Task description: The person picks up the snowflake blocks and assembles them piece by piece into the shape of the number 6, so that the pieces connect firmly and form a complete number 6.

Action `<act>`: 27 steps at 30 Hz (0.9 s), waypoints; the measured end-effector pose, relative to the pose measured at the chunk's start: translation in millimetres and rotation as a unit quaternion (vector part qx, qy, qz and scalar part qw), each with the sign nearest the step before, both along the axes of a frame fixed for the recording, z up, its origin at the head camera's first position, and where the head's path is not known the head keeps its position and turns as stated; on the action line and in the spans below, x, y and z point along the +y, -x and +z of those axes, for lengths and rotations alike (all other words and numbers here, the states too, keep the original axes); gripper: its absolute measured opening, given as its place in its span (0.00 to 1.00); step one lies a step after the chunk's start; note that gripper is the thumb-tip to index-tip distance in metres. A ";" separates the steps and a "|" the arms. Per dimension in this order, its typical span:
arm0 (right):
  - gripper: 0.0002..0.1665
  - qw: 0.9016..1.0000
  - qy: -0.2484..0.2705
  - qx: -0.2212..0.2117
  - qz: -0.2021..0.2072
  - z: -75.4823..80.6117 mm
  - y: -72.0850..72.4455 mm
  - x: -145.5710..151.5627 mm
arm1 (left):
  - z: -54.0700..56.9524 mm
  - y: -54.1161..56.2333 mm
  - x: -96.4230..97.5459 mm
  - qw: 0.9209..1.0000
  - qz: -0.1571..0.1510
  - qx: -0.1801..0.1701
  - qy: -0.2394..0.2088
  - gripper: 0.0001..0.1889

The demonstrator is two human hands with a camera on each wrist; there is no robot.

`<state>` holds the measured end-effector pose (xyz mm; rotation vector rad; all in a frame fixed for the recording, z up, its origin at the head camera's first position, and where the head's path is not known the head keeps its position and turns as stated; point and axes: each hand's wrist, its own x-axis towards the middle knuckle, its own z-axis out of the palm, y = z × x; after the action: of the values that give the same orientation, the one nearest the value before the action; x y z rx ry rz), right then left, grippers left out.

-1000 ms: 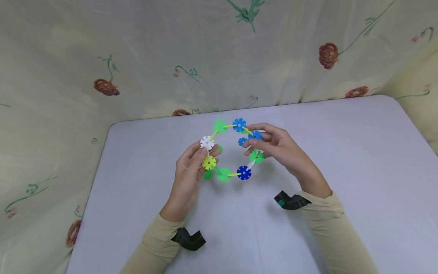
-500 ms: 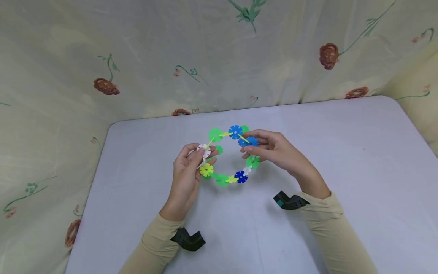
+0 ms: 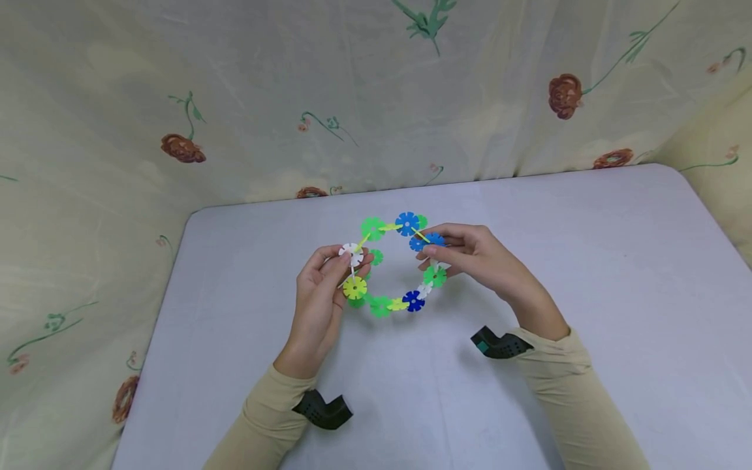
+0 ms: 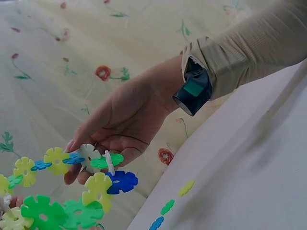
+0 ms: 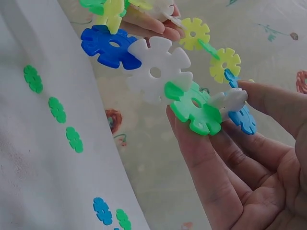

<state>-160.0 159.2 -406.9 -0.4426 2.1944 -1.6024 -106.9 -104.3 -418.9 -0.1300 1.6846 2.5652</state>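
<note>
A ring of interlocking plastic snowflake discs (image 3: 414, 301), in green, yellow, white and blue, is held up above the table. On its left side my left hand (image 3: 317, 290) pinches the white disc (image 3: 352, 254) between thumb and fingers. My right hand (image 3: 472, 251) grips the right side, thumb in front of a light blue disc (image 3: 435, 239) and fingers behind. Close up in the right wrist view, the green disc (image 5: 195, 109) and a big white disc (image 5: 154, 72) lock together edge to edge. Beyond the ring in the left wrist view, the right hand (image 4: 124, 120) shows its palm side.
Loose discs lie on the white table (image 3: 587, 274) below the ring, among them a green disc (image 5: 33, 79) and a light blue disc (image 5: 102, 211). A floral cloth (image 3: 376, 98) hangs behind the table. Wrist cameras (image 3: 323, 410) are strapped to both sleeves.
The ring has shifted a little left and down toward the person, both hands moving with it, and its tilt has changed slightly. Both hands keep their hold.
</note>
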 end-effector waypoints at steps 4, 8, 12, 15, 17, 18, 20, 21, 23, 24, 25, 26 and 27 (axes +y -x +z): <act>0.23 1.000 0.004 -0.006 0.002 0.2 0.0 0.9 | 1.0 -0.4 0.1 1.000 0.002 0.000 -0.005 0.09; 0.25 1.000 -0.003 -0.003 0.009 -0.7 1.3 5.4 | 1.5 -0.7 0.1 1.000 0.003 0.001 -0.001 0.10; 0.27 0.998 -0.044 0.038 0.031 -1.9 3.5 17.6 | 2.0 -1.0 0.0 1.000 0.002 0.003 0.000 0.10; 0.28 0.994 -0.080 0.065 0.031 -2.6 6.1 29.7 | 2.5 -0.9 0.1 1.000 0.002 0.005 -0.003 0.09; 0.29 0.989 -0.127 0.076 0.015 -3.3 8.8 37.3 | 2.8 -0.8 0.3 1.000 0.002 0.004 -0.003 0.09; 0.29 0.984 -0.160 0.078 0.002 -4.3 10.4 41.0 | 2.7 -0.8 0.4 1.000 0.002 0.004 -0.002 0.09; 0.29 0.969 -0.235 0.071 -0.021 -7.9 13.6 48.9 | 2.8 -0.9 0.6 1.000 0.003 0.002 0.002 0.10; 0.29 0.960 -0.272 0.061 -0.031 -10.3 15.2 53.1 | 2.7 -1.0 0.7 1.000 0.003 0.001 0.002 0.10; 0.28 0.946 -0.320 0.034 -0.041 -16.0 18.3 61.2 | 2.4 -1.2 0.8 1.000 0.002 -0.001 0.003 0.10; 0.28 0.942 -0.332 0.022 -0.043 -19.2 19.8 64.8 | 2.4 -1.4 0.8 1.000 0.002 -0.002 0.002 0.10; 0.28 0.940 -0.338 0.012 -0.043 -22.2 21.1 67.9 | 2.4 -1.4 0.9 1.000 0.002 -0.002 0.001 0.10; 0.27 0.939 -0.341 0.006 -0.042 -25.1 22.2 70.6 | 2.5 -1.5 1.0 1.000 0.000 -0.002 -0.002 0.10; 0.27 0.940 -0.340 0.000 -0.040 -27.5 23.2 72.3 | 2.4 -1.6 1.0 1.000 -0.001 -0.001 -0.003 0.10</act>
<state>-183.2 231.5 -434.5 -0.1424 2.5980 -0.7729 -105.3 -103.2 -416.6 -0.1324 1.6762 2.5674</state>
